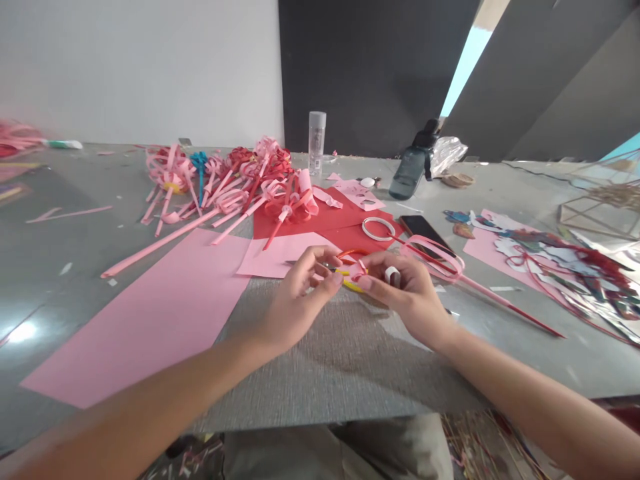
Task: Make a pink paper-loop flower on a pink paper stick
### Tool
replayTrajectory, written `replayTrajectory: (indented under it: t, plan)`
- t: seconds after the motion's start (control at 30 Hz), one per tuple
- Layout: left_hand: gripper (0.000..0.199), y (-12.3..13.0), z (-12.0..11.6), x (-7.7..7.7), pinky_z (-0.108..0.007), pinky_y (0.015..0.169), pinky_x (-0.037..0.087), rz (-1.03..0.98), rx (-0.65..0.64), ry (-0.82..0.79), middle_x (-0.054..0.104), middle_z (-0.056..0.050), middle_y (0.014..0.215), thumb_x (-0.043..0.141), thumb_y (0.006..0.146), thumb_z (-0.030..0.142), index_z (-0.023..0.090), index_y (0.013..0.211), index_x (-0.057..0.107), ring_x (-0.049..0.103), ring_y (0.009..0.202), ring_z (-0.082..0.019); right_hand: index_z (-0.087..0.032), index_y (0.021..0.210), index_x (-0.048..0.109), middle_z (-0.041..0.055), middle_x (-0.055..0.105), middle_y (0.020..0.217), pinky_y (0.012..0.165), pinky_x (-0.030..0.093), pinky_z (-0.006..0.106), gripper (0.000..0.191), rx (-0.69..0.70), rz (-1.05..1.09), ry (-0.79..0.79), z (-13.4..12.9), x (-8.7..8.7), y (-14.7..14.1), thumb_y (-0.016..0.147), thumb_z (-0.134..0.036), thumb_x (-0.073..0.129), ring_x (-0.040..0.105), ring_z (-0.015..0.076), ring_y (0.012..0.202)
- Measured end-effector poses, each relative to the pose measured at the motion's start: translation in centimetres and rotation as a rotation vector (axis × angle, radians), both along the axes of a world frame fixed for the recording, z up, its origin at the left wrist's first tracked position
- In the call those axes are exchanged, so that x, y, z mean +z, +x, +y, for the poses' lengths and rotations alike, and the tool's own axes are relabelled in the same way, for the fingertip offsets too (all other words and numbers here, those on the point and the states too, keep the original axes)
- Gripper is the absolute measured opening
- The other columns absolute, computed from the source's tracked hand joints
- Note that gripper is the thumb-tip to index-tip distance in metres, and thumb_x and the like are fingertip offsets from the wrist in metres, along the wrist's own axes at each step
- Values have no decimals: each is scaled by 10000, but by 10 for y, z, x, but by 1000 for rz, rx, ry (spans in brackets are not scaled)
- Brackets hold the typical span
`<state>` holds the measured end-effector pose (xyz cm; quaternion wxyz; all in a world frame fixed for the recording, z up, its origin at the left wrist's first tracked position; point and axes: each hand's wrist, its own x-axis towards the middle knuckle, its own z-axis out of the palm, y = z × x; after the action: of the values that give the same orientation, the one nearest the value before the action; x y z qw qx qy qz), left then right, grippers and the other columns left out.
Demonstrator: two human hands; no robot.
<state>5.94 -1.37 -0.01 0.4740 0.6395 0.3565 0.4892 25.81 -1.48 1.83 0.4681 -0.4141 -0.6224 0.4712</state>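
My left hand [306, 293] is curved over the table, its thumb and forefinger apart with nothing visible between them. My right hand [407, 293] pinches a small pink paper strip [359, 271] between thumb and fingers. A small white object [393, 275] shows at the fingers of that hand; I cannot make out what it is. Just beyond the fingertips lie scissors with red and yellow handles [354, 287], partly hidden by both hands. Beside my right hand rests a pink paper-loop flower [435, 257] on a red-and-pink stick.
Pink sheets [150, 313] and red sheets [340, 217] lie ahead. Several paper flowers [250, 173] are heaped at the back left. A clear bottle [317, 143], a dark bottle [411, 167], a white ring [379, 229] and a phone [425, 233] stand or lie beyond. Cut-outs [555, 257] spread right.
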Motion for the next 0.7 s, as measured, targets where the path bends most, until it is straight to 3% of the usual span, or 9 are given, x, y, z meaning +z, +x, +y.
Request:
replayTrajectory:
  t: [0.17, 0.3, 0.5, 0.7]
  plan:
    - [240, -6, 2, 2, -287, 786, 497, 141, 61, 415, 627, -41, 1128, 674, 985, 288, 266, 1222, 644, 605, 898, -136, -187, 896, 691, -97, 376, 597, 454, 118, 235, 289, 222, 274, -339, 4, 4, 3, 792, -398, 859, 200, 37, 497]
    - [286, -5, 1, -2, -321, 917, 528, 185, 30, 623, 621, -54, 1142, 710, 961, 225, 264, 1240, 665, 623, 1059, -171, -170, 896, 708, -108, 350, 582, 457, 102, 236, 311, 299, 262, -397, 4, 6, 2, 771, -397, 880, 180, 28, 488]
    - [174, -4, 2, -1, -313, 900, 549, 207, 49, 652, 651, -45, 1079, 704, 956, 160, 237, 1107, 667, 657, 1028, -161, -166, 904, 718, -94, 443, 600, 461, 108, 246, 355, 241, 272, -385, 5, 6, 1, 703, -369, 927, 207, 29, 497]
    - [188, -4, 3, 1, -304, 861, 558, 205, 36, 675, 693, -40, 1036, 721, 943, 154, 223, 1106, 658, 663, 978, -158, -163, 861, 697, -115, 364, 557, 463, 102, 249, 366, 217, 281, -411, 3, 6, -1, 700, -401, 925, 185, 34, 495]
